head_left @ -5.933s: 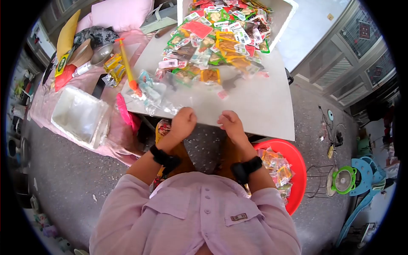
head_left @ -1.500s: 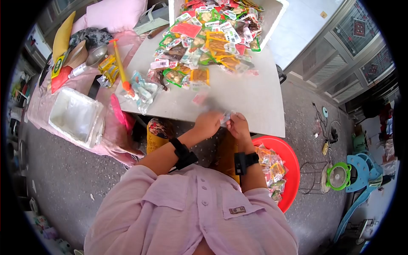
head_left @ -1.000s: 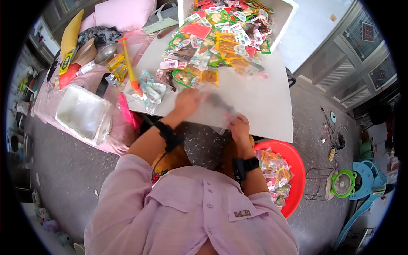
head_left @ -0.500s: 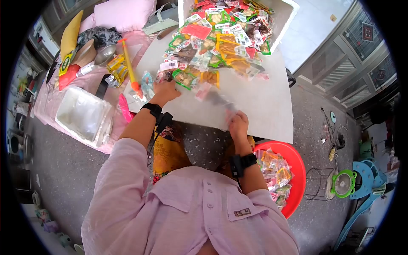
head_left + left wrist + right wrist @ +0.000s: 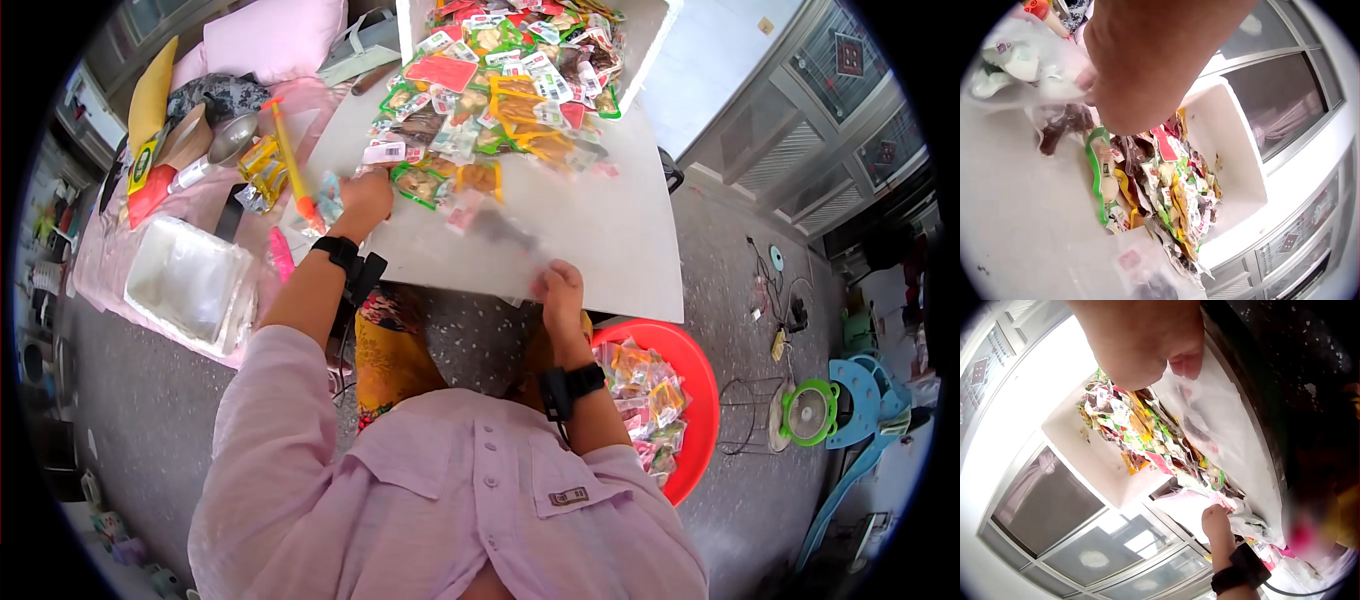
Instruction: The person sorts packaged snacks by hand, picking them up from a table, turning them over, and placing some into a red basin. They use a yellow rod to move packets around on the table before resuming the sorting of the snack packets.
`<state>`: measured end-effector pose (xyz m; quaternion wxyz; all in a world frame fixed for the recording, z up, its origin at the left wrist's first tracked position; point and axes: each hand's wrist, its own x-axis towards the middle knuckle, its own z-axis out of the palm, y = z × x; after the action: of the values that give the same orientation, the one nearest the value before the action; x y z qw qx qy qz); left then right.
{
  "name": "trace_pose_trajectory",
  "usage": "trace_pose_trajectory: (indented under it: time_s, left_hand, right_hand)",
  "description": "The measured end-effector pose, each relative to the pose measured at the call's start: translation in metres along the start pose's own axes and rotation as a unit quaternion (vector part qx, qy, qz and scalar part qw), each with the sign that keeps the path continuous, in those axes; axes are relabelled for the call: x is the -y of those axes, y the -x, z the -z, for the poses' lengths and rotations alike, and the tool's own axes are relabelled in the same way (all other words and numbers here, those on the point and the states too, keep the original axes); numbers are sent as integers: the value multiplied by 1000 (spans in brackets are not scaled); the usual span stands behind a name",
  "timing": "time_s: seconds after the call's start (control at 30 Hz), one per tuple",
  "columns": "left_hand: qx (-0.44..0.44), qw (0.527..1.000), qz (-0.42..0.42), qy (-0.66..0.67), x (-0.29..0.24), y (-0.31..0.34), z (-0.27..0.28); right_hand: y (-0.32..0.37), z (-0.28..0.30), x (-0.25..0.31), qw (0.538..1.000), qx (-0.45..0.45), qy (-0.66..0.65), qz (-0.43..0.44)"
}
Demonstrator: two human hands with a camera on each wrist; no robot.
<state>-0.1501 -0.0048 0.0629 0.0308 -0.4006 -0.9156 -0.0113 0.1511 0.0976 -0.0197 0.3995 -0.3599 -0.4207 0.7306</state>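
Note:
My right hand (image 5: 562, 288) stays by the table's front edge, thumb and fingers pinching the near end of a clear plastic bag (image 5: 1200, 419). This bag, with a pink patch and something dark and blurred inside, reaches across the tabletop toward the pile. At the table's left side, my left hand (image 5: 367, 197) is at another clear bag (image 5: 1041, 69) containing white and pale blue-green pieces. Its fingertips overlap that bag's edge in the left wrist view; I cannot tell whether they grip it. A dark-brown food packet (image 5: 1063, 125) lies just beside them.
Several colourful food packets (image 5: 500, 100) spill from a white foam box (image 5: 652, 55) across the table (image 5: 610, 230). A red basin (image 5: 706, 420) of bagged packets stands on the floor at right. Left are a yellow-orange pump (image 5: 288, 155) and an empty-looking foam box (image 5: 190, 285).
My left hand has left the bag near my right hand and moved forward-left to the bag of white and blue-green pieces. The right hand keeps its hold near the table edge.

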Motion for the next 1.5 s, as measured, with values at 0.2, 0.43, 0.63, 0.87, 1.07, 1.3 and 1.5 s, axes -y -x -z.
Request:
trace_pose_trajectory:
  time_s: [0.2,0.43,0.63,0.87,1.07,1.3,1.5]
  left_hand:
    - [57,997,-20,-38,-5,7,-20]
    - [14,998,33,-47,1,0,-21]
    - [-135,969,102,183,57,-37,-28]
    - [-65,487,138,860,32,3,24]
    - [61,338,68,937,-78,109,34]
    - [196,385,19,902,-146,166,2]
    - [-6,833,-174,524,-149,147,-21]
  right_hand:
    - [5,6,1,999,-29,-16,3]
    - [7,6,5,1000,-25,2,-14]
    - [10,3,13,1000,-19,8,-9]
    - [12,-2,12,984,12,104,147]
    - [51,-42,43,991,126,52,-13]
    - [62,-44,48,972,123,-200,-13]
    - [49,14,62,993,-27,-92,63]
